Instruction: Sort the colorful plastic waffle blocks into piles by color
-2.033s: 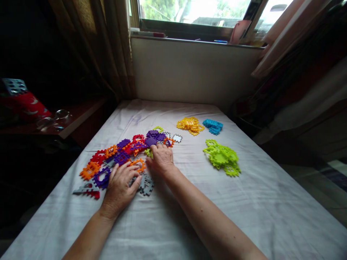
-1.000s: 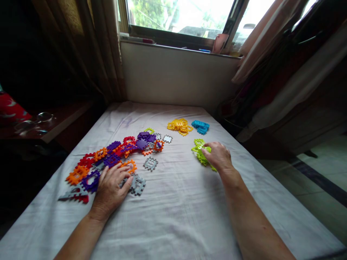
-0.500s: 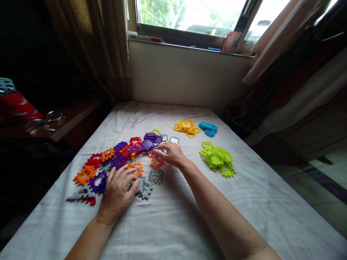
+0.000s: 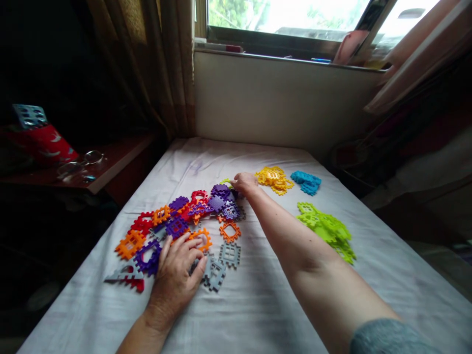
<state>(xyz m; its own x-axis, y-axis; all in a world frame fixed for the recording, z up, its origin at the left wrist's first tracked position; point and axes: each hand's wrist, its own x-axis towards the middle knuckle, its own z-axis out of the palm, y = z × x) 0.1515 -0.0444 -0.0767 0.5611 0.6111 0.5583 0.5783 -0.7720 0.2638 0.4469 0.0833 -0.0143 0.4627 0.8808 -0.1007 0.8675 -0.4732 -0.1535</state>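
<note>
Lime-green piece (image 4: 225,181) at far end of mixed pile (image 4: 179,202), just left of right hand (image 4: 246,183), long axis unclear; right hand nearer, fingertips hidden, cannot tell grip; left hand (image 4: 177,269) palm down, fingers slightly apart, beside grey pieces (image 4: 211,268)

1 head view, forward, down across sheet (image 4: 250,309)

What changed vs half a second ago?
Right hand has left the orange frame, which now lies free on the sheet, and moved outward to the far end of the mixed pile; its grip is hidden. Left hand, yellow pile and blue pile stayed put.
</note>
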